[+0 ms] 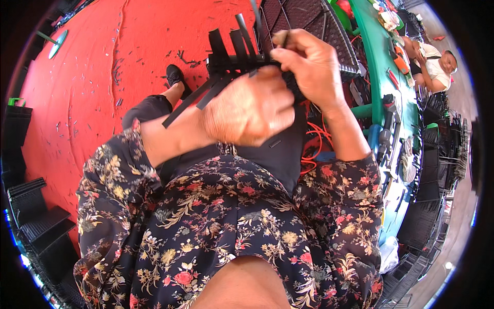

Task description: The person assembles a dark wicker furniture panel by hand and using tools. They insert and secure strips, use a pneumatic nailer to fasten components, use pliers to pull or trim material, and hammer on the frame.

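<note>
Several flat black strips (218, 49) stick out from the edge of a dark woven panel (301, 31) in front of me. My left hand (249, 108) is curled closed beside the strips and smeared by motion; what its fingers hold is hidden. Just to its right, my right hand (311, 64) pinches a thin dark strip (286, 38) between thumb and forefinger, close against the panel's edge. Loose strip ends (188, 105) hang over my left wrist.
A green table (378, 77) with tools and an orange-handled item (400, 57) runs along the right. Beyond it sits a person in a white top (437, 72). Orange cord (318, 136) lies below my right forearm. Black scraps litter the red floor (92, 67); dark woven pieces (41, 226) stand left.
</note>
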The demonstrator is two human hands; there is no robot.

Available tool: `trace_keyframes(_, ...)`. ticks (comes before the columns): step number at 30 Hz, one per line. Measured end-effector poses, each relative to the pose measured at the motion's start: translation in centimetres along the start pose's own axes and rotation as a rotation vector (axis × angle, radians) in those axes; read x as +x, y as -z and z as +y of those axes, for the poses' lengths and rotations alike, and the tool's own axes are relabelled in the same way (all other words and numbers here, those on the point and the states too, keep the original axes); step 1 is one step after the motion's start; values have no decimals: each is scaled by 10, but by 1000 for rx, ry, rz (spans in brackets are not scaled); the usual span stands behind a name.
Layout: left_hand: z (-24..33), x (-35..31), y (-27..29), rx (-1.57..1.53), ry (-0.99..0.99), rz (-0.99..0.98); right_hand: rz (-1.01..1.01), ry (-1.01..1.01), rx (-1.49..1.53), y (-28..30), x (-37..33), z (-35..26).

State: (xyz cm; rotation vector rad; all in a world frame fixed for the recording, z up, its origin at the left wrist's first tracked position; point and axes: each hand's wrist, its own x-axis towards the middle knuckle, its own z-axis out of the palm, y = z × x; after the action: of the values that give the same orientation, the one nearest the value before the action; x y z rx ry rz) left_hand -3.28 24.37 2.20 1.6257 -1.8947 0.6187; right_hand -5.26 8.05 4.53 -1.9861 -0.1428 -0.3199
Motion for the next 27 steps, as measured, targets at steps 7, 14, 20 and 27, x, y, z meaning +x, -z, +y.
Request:
trace_keyframes(7, -14, 4, 1, 335, 399, 66, 171, 179, 34, -2, -20, 6)
trace_keyframes(14, -20, 5, 23, 319, 584, -316, 148, -25, 332, -9, -12, -18)
trace_keyframes(20, -21, 0, 35, 276, 643, -258, 128, -18, 403, -10, -8, -22)
trace_keyframes(27, -25, -2, 24, 134, 604, -101, 118, -38, 599, -11, -8, -25)
